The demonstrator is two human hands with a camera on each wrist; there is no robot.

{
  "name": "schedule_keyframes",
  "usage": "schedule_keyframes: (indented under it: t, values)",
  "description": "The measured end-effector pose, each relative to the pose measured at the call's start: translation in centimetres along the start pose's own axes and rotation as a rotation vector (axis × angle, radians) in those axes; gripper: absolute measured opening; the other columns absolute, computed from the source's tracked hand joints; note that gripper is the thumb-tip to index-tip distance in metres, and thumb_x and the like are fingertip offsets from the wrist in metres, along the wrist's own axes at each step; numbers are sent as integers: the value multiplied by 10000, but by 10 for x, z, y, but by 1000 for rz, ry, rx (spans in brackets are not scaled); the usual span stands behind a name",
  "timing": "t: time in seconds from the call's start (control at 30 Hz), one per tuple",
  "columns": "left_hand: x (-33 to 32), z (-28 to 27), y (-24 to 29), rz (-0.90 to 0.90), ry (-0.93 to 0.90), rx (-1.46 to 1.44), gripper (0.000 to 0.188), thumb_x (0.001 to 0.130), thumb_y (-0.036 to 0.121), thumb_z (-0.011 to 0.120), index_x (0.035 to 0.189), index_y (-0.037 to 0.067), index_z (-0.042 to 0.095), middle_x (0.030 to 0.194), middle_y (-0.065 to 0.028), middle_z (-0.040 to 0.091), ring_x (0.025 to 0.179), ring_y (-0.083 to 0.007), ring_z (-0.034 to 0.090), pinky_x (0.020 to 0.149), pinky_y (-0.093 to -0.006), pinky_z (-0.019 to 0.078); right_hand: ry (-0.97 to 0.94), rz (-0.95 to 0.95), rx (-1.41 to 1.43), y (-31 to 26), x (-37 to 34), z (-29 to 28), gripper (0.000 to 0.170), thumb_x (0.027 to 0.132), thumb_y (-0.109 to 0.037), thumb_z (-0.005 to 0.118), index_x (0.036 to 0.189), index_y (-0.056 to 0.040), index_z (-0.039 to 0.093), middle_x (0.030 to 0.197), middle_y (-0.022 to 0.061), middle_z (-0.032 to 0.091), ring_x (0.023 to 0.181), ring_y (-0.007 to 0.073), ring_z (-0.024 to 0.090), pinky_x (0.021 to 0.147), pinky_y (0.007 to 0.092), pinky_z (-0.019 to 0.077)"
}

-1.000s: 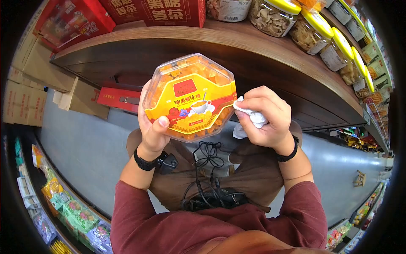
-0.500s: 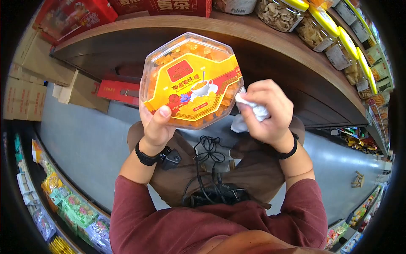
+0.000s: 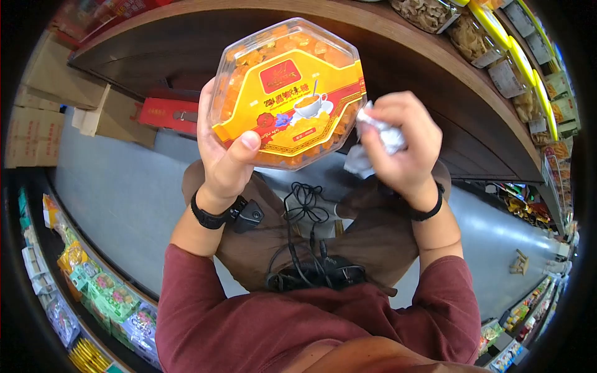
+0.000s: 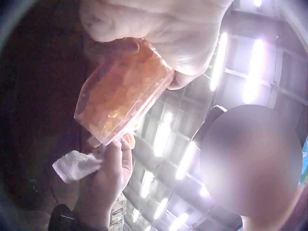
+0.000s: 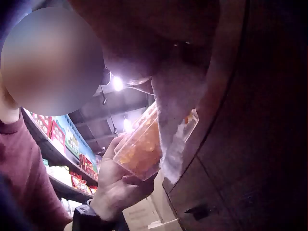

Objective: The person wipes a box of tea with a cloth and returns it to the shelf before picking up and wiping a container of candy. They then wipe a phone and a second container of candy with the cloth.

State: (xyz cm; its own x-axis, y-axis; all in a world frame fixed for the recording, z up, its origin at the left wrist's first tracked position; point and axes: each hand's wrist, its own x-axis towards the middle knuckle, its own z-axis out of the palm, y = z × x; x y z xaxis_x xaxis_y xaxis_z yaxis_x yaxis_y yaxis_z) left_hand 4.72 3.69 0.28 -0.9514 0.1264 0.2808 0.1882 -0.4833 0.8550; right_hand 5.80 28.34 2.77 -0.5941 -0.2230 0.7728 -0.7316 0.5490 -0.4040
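1. Plastic box (image 3: 286, 46), clear, many-sided and filled with orange lumps, is held up in the air above the lap, between the two hands, with its yellow and red label (image 3: 273, 109) facing up.
2. On the far side, a brown wooden shelf (image 3: 205, 13) curves across the scene, with dark panels under its edge. Jars (image 3: 469, 38) stand along it at the far right, some showing yellow lids.
3. Grey floor (image 3: 106, 186) spreads to the left and right. On the left are a red carton (image 3: 165, 115) and, beyond it, cardboard boxes (image 3: 118, 118); on the right, a small wooden stool (image 3: 518, 262) stands well apart.
4. Bright packets (image 3: 109, 295) fill a rack at the near left. Black cable (image 3: 305, 205) lies looped over the brown trousers (image 3: 245, 264), and strip lights (image 4: 252, 72) shine overhead in the left wrist view.
5. Left hand (image 3: 222, 146) grips the box at its left near edge: the thumb lies over the front, the fingers go round behind.
6. Right hand (image 3: 407, 146) is curled, pinching a crumpled white cloth (image 3: 390, 138) between thumb and fingers. That cloth is right beside the box's right edge; whether they touch, I cannot tell.
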Motion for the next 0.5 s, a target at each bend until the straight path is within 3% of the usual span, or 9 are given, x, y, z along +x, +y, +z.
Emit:
schedule_keyframes:
  t: [0.17, 0.3, 0.5]
  values:
    - [-1, 2, -3, -8, -4, -10, 777, 812, 265, 754, 1410, -5, 337, 1326, -157, 537, 1252, -225, 553, 1061, -378, 459, 56, 24, 22, 1, -3, 1, 201, 706, 21, 768, 871, 1, 656, 829, 146, 661, 711, 255, 655, 621, 313, 524]
    - [-5, 3, -5, 62, 58, -89, 733, 848, 241, 722, 1420, -6, 337, 1341, -162, 534, 1249, -234, 561, 1055, -379, 466, -41, -24, 52, -17, -11, 8, 199, 712, 9, 783, 865, -26, 661, 845, 136, 673, 713, 260, 667, 625, 313, 538]
    - [-7, 0, -3, -52, -43, -223, 737, 880, 264, 672, 1464, 0, 309, 1378, -190, 527, 1258, -255, 572, 1043, -398, 497, -17, -62, 88, -20, -16, 8, 258, 728, 2, 786, 941, -29, 644, 874, 139, 670, 734, 238, 655, 629, 307, 523]
